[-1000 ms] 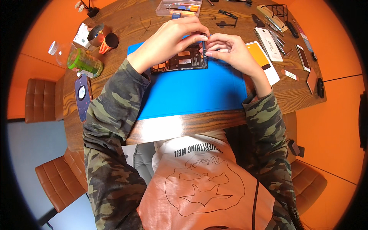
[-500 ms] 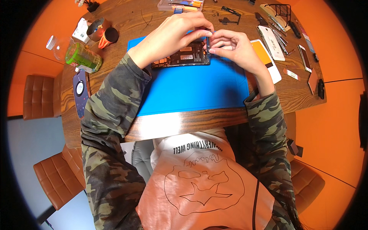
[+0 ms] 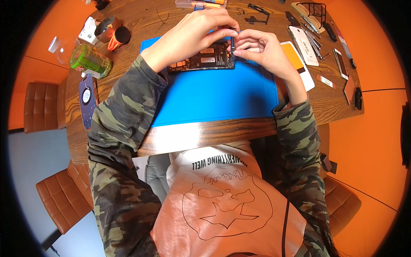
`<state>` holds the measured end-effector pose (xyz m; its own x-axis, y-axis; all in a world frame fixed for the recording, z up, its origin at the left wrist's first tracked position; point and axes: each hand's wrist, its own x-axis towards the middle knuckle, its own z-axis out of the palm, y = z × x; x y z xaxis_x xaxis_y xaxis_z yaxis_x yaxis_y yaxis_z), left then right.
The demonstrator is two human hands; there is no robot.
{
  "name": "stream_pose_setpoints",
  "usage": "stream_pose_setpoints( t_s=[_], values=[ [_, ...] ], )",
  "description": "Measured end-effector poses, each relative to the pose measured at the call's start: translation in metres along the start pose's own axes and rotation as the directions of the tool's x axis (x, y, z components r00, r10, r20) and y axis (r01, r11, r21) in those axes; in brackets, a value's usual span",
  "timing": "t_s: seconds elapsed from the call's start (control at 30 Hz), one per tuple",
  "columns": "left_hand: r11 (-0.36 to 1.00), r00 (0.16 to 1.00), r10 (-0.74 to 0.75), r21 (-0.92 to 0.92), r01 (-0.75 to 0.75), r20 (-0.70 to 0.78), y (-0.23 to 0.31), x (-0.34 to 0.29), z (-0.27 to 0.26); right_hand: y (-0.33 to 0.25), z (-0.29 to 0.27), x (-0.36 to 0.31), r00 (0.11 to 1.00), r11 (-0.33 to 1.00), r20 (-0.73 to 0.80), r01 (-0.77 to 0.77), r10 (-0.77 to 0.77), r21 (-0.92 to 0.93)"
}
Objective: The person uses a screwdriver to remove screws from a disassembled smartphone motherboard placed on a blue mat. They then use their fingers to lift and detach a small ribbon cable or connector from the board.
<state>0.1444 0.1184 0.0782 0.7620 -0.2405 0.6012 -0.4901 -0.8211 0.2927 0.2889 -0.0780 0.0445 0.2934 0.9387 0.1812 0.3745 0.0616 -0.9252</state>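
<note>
An opened phone point(image 3: 208, 60) with its inner parts bare lies on the blue work mat point(image 3: 214, 98), near the mat's far edge. At the phone's right end stands a slim dark screwdriver point(image 3: 233, 43), close to upright. My left hand point(image 3: 205, 30) reaches over the phone, its thumb and fingers closed on the screwdriver's top. From the right, my right hand point(image 3: 261, 49) pinches the screwdriver lower down with thumb and fingertips. The tip is hidden by the fingers and too small to make out.
Left are a green-labelled bottle point(image 3: 90, 61), a purple phone point(image 3: 87, 100), an orange-handled thing point(image 3: 119, 38) and a brown cup point(image 3: 107, 29). Right lie a white phone point(image 3: 303, 45), several slim tools point(image 3: 314, 40) and another phone point(image 3: 340, 64). Black frame parts point(image 3: 257, 17) lie beyond the mat.
The whole view has shifted slightly, with the table's things a little higher. Both hands keep their hold on the screwdriver at the phone's right end; its top shows a bit more.
</note>
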Motion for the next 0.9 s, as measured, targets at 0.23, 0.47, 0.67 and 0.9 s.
stream_pose_setpoints(
  t_s=[0.23,0.47,0.67,0.9],
  values=[
    [1.0,1.0,0.001,0.01,-0.001,-0.001,-0.0011,-0.0008,0.0008,-0.0014,0.0003,-0.0002,1.0,1.0,-0.004,-0.004,0.004,-0.002],
    [1.0,1.0,0.014,-0.006,-0.014,-0.02,-0.0073,0.0,0.0073,-0.0014,0.0007,-0.0001,1.0,1.0,-0.006,0.005,-0.005,0.0],
    [1.0,0.999,0.027,0.01,-0.027,-0.024,-0.0084,0.0002,0.0067,-0.002,0.0005,-0.0008,1.0,1.0,-0.012,-0.004,0.003,-0.016],
    [1.0,1.0,0.013,0.005,-0.013,-0.017,-0.008,-0.001,0.0076,-0.0028,0.0022,-0.0014,1.0,1.0,-0.011,-0.003,0.003,-0.004]
  ],
)
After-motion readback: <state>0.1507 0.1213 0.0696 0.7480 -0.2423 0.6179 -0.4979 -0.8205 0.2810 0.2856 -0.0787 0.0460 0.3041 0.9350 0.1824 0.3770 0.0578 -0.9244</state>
